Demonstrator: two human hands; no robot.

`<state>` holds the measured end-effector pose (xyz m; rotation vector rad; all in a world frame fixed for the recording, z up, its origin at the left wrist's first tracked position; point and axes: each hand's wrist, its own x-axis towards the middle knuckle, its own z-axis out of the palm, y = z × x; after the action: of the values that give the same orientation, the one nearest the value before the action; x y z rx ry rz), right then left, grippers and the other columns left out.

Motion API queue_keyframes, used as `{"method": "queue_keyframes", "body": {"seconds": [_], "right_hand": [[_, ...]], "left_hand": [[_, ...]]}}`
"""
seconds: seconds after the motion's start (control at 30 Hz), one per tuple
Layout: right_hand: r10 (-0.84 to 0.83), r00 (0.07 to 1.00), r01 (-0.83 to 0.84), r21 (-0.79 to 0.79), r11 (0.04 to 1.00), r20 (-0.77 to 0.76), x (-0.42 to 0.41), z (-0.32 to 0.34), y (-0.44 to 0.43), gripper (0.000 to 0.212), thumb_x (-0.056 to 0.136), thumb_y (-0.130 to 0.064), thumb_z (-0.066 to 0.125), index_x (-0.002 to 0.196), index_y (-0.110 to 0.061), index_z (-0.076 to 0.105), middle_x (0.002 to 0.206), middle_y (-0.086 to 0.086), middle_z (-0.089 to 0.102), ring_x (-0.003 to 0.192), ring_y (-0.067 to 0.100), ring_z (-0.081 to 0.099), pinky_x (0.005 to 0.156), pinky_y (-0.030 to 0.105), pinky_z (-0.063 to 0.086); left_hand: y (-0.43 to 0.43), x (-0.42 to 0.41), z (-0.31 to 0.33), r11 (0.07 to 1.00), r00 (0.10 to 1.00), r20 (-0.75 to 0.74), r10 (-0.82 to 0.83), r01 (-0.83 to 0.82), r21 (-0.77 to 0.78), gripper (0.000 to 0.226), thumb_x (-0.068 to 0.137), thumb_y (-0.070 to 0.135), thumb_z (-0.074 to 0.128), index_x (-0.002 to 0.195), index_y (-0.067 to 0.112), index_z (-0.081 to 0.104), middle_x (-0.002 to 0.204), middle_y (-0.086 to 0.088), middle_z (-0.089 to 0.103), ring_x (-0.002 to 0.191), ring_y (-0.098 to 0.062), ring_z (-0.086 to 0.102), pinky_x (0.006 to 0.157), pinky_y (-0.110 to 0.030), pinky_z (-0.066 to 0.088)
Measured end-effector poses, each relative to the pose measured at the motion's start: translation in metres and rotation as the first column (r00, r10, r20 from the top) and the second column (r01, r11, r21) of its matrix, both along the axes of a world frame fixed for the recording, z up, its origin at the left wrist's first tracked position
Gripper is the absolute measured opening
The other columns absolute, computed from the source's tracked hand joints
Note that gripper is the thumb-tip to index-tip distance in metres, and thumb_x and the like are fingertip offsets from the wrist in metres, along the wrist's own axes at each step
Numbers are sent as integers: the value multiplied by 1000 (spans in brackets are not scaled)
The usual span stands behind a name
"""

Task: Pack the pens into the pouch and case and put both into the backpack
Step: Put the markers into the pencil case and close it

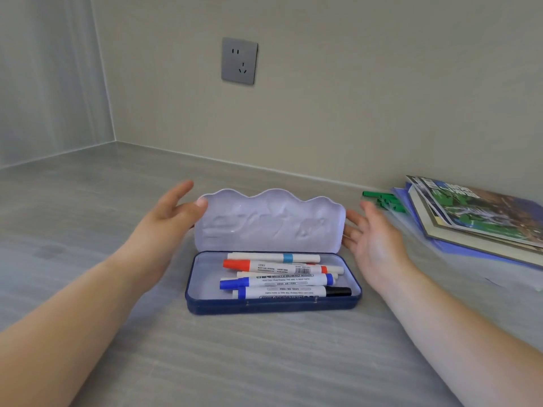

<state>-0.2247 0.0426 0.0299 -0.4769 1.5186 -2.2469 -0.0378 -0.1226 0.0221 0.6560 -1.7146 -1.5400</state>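
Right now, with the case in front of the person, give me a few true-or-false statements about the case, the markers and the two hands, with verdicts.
1. The case is shut. False: its lid stands open, tilted back.
2. Several markers lie inside the case. True.
3. The left hand is at the lid's left edge, thumb touching it. True.
4. The right hand holds a marker. False: it is open and holds nothing, beside the lid's right edge.
5. A stack of books lies on the table to the left of the case. False: it lies to the right.
6. All the marker caps are black. False: red, blue and black caps show.
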Motion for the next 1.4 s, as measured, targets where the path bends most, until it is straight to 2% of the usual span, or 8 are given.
{"method": "queue_keyframes", "body": {"seconds": [0.17,0.3,0.4,0.5,0.63,0.9,1.17,1.4], "right_hand": [[206,950,-130,300,945,-236,11,20,19,34,98,-27,24,102,-16,56,89,4,64,74,12,60,69,23,44],[382,834,-83,593,801,-399,28,16,27,28,96,-7,32,106,-6,58,101,7,60,80,17,59,59,3,46],[453,715,78,705,705,-533,42,14,28,30,94,-5,37,113,-8,60,105,2,61,93,11,54,60,-3,38],[553,534,291,753,591,-640,54,10,25,31,94,-15,39,120,-14,55,128,5,57,113,17,50,87,18,37],[674,310,488,721,493,-671,70,1,17,39,96,-25,34,133,-15,41,146,9,36,135,22,29,108,28,17],[669,272,520,691,502,-691,68,-13,15,44,97,-28,26,140,-20,28,153,0,25,140,13,19,112,27,13],[737,297,504,755,419,-607,71,-8,15,46,97,-31,24,142,-20,21,155,3,18,142,17,13,115,31,9],[765,374,304,849,433,-524,66,10,16,44,90,-35,46,133,-23,40,134,6,45,131,22,33,106,30,24]], "left_hand": [[12,8,10,975,985,32,-168,171,-145,25,88,23,48,98,45,53,87,23,71,90,8,62,79,-3,41],[33,13,8,860,891,308,-333,421,-287,44,84,-3,50,115,28,49,90,19,66,76,8,63,68,0,45],[52,15,5,749,848,496,-187,450,-487,41,88,11,48,125,28,44,116,12,56,100,-1,53,85,2,32],[66,10,0,536,741,657,138,501,-679,47,91,38,34,137,31,26,145,11,36,132,-9,30,114,-28,12],[83,-2,-9,422,681,662,312,525,-739,59,89,53,21,141,25,13,153,9,15,140,-8,7,115,-37,-4],[80,-2,-23,304,754,567,330,484,-821,77,75,60,-8,142,27,5,156,6,7,142,-9,4,115,-32,1],[79,1,-23,364,799,549,245,449,-816,62,84,60,11,140,32,18,153,12,17,140,-4,11,114,-25,3],[50,15,-15,806,885,457,87,207,-555,81,65,41,73,134,27,32,150,-3,23,136,-19,25,111,-32,21]]}}
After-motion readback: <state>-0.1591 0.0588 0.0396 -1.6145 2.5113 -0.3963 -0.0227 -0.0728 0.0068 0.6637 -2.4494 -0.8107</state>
